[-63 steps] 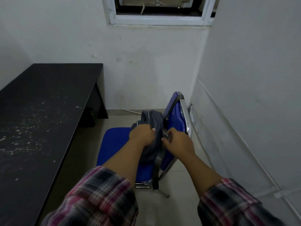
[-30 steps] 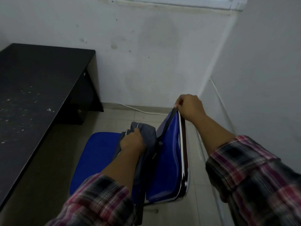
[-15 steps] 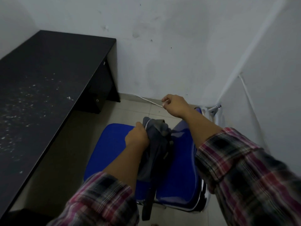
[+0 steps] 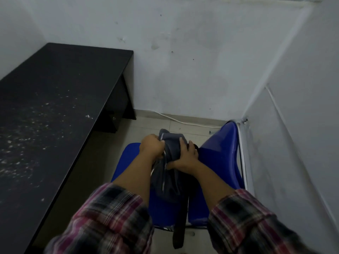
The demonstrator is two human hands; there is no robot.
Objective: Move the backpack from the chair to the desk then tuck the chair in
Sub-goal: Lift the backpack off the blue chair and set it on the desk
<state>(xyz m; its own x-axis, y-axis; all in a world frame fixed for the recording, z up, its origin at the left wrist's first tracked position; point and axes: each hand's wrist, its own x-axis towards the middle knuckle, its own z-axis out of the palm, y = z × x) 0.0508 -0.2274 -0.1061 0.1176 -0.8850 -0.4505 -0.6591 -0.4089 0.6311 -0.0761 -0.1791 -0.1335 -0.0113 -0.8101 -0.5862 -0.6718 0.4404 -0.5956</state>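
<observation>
A dark grey backpack [image 4: 167, 182] stands on the blue seat of the chair [image 4: 220, 162], its black strap hanging down past the seat's front edge. My left hand [image 4: 151, 146] grips the top of the bag on its left side, by the zipper. My right hand [image 4: 185, 155] is closed on the top of the bag from the right. The chair's blue backrest leans toward the right wall. The black desk [image 4: 45, 110] runs along the left, its top dusted with white specks.
White walls close in behind and right of the chair. A white cable [image 4: 183, 121] runs along the floor at the back wall. A strip of tiled floor [image 4: 91, 162] separates the desk and the chair.
My right hand left the top of the chair's backrest and came down onto the backpack. My left hand kept its hold on the bag. The view shifted slightly.
</observation>
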